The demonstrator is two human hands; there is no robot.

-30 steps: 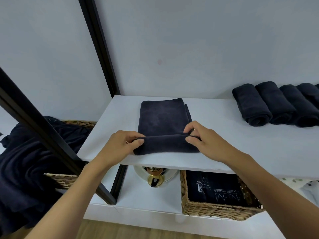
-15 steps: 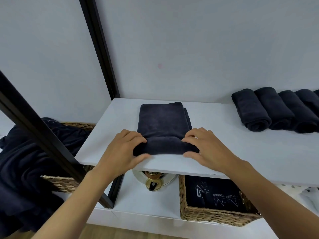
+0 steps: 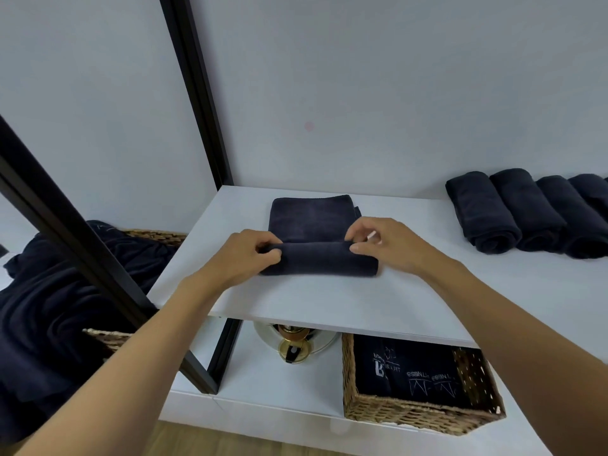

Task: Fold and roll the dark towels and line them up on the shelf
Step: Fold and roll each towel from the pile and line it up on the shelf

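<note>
A: Layout?
B: White shelf (image 3: 329, 301), with a black frame post (image 3: 197, 93) at its left rear corner. Left of that, a heap of dark cloth (image 3: 49, 307) spills over a side basket (image 3: 154, 233). Four rolled towels (image 3: 526, 212) show at the right rear, side by side and touching. Under the board sits a lower basket (image 3: 421, 416) holding dark printed fabric.
A: Work piece?
B: The dark towel (image 3: 316, 258) is centre-left on the board. Its far half is flat and its near end is rolled into a tube lying crosswise.
A: Hands?
B: Both forearms come in from the bottom corners and converge on the roll. The left hand (image 3: 243, 258) grips the roll's left end, fingers curled over the top, thumb on the near side. The right hand (image 3: 391, 245) pinches the roll's upper edge near its right end with thumb and forefinger. Its other fingers are curled and raised clear.
</note>
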